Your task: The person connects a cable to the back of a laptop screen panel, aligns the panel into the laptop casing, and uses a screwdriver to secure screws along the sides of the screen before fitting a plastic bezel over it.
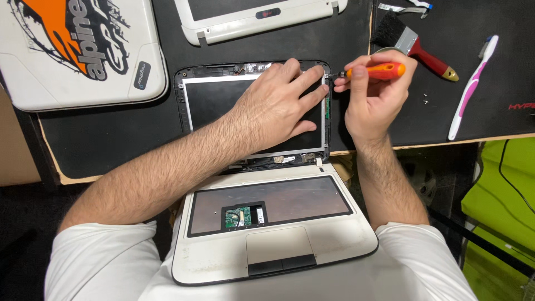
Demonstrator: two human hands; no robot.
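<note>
A small white laptop lies open and flat, its base (334, 234) on my lap with the keyboard removed and a green circuit board (238, 217) showing. Its bare screen panel (209, 100) rests on the black mat, bezel off. My left hand (276, 106) lies flat on the panel, fingers reaching the upper right corner. My right hand (370, 97) grips an orange-handled screwdriver (376, 71), held sideways with its tip at the panel's upper right edge.
A white laptop lid (83, 56) with an orange and black sticker lies at far left. A white screen bezel (256, 22) sits at the top. A red-handled brush (415, 44) and a pink-white toothbrush (472, 89) lie on the mat at right, with tiny screws (425, 99).
</note>
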